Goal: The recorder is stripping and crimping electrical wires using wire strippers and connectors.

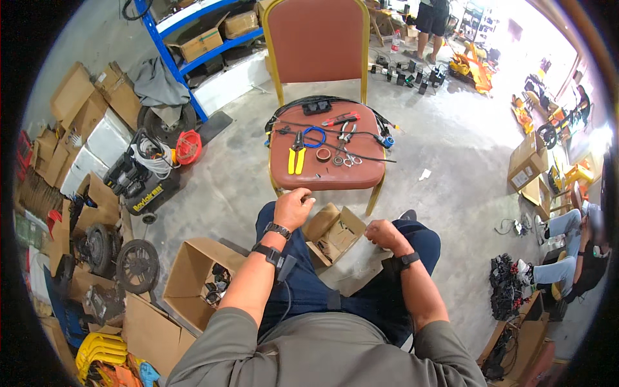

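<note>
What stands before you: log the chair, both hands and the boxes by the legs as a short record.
Left hand: near the seat's front edge; grip unclear
Right hand: beside the small box, fingers curled; grip unclear
Chair: reddish-brown seat, gold-coloured frame
On seat: yellow-handled wire stripper, pliers, blue coil
Small box: open, between the knees
Larger box: open, left of the legs

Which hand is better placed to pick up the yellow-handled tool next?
Probably the left hand: it is near the front edge of the seat, closer to the tool; the right hand is farther away.
</note>
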A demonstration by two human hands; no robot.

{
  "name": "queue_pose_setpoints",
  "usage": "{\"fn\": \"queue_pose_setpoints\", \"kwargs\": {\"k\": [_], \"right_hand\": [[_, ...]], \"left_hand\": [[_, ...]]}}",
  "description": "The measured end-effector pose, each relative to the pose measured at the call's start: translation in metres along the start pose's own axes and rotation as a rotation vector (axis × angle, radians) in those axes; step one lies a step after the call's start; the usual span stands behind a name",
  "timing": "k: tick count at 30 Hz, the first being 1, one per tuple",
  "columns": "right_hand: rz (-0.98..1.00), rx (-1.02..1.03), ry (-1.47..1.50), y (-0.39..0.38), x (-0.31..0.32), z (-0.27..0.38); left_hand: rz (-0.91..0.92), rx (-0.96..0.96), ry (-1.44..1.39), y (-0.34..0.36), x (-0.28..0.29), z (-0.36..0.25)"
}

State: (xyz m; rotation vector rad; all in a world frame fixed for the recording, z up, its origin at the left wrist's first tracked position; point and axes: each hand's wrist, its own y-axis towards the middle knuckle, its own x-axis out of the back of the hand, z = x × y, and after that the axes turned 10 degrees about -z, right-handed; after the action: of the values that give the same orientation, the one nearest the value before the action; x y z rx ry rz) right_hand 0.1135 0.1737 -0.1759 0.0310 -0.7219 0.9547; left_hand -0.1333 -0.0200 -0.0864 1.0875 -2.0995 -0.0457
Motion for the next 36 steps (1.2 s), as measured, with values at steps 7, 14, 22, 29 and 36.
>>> {"fn": "queue_pose_setpoints", "kwargs": {"k": [7, 14, 22, 29, 36], "right_hand": [[0.027, -0.07, 0.047, -0.059, 0.001, 0.025], [0.231, -0.074, 0.009, -0.078, -0.034, 0.025], [0.242, 0.245, 0.097, -0.076, -0.063, 0.007], [0.281, -0.161, 0.316, -0.091, -0.072, 0.0], [0.141, -0.25, 0.564, -0.095, -0.078, -0.029]], "left_hand": [[0.039, -0.113, 0.025, -0.004, -0.01, -0.014], [-0.018, -0.044, -0.005, 0.002, 0.008, 0.001], [-0.034, -0.056, 0.044, -0.005, 0.015, -0.003], [-0.029, -0.053, 0.095, -0.002, 0.024, 0.005], [0.01, -0.043, 0.157, 0.002, 0.017, -0.005]]}}
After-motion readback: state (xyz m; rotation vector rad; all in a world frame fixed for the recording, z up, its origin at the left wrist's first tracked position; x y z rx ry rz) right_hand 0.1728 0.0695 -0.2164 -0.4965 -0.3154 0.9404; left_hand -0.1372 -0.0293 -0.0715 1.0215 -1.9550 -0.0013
